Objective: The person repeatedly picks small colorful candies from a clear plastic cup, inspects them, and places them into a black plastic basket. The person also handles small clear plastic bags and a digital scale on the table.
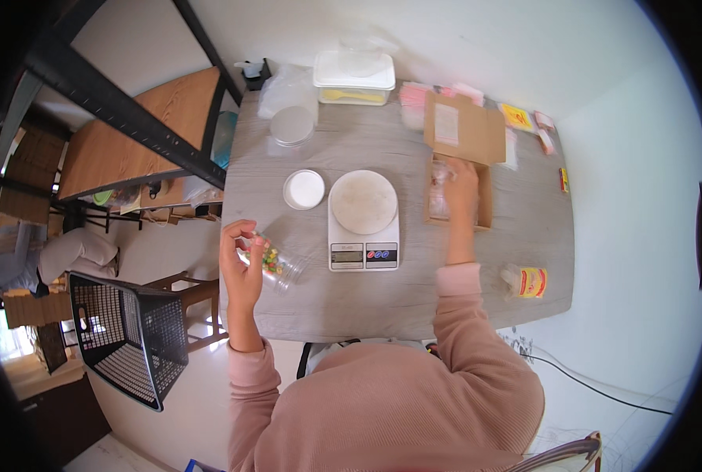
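Observation:
My left hand (245,259) is wrapped round a clear plastic jar (290,274) at the table's left edge. The jar lies tilted, with small multicoloured pieces (271,256) inside; their kind is too small to tell. Over at the right, my right hand (463,193) reaches down into an open cardboard box (485,206). Its fingers are blurred beside clear plastic packets (438,200) in the box, and I cannot see whether they grip one. Between my hands stands a white kitchen scale (363,206) with a bare round platform. A white round lid (304,190) lies left of it.
Stacked clear round containers (291,128), plastic bags (286,93) and a lidded plastic tub (354,79) stand at the back. Pink packets (414,101) lie behind the box. A yellow-and-red labelled bag (532,282) rests at right. A black crate (142,338) stands left of the table; a person (75,256) sits beyond.

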`<act>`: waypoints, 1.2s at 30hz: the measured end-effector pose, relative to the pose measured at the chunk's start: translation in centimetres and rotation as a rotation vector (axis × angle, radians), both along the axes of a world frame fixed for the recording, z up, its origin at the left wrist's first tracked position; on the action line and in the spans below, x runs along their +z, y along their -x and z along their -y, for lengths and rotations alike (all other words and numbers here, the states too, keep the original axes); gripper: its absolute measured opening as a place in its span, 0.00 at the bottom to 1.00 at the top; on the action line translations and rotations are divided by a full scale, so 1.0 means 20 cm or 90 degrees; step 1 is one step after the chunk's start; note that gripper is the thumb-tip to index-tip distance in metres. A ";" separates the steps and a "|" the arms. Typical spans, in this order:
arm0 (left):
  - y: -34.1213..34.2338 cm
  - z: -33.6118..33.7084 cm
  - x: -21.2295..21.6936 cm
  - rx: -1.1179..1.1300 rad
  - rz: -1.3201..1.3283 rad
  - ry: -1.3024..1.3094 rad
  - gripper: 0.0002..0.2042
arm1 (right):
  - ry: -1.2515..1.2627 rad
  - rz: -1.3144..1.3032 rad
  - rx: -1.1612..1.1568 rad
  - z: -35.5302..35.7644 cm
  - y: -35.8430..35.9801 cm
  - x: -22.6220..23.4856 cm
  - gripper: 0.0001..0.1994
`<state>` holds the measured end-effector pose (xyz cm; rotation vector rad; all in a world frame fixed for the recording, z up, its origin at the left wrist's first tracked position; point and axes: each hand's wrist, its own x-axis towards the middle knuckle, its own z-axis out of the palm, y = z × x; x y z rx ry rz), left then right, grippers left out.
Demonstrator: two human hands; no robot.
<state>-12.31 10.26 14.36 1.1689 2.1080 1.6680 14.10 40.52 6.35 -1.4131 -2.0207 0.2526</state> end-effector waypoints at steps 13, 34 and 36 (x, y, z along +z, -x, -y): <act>-0.29 -0.11 -0.16 -0.168 0.091 0.062 0.11 | 0.134 0.128 0.167 -0.12 -0.42 -0.19 0.14; -0.47 0.11 -0.15 -0.211 0.417 -0.049 0.21 | 0.508 -0.219 0.566 1.00 0.24 0.45 0.20; -0.44 0.17 -0.14 -0.188 0.406 -0.064 0.20 | 0.419 -0.258 0.626 1.01 0.22 0.40 0.20</act>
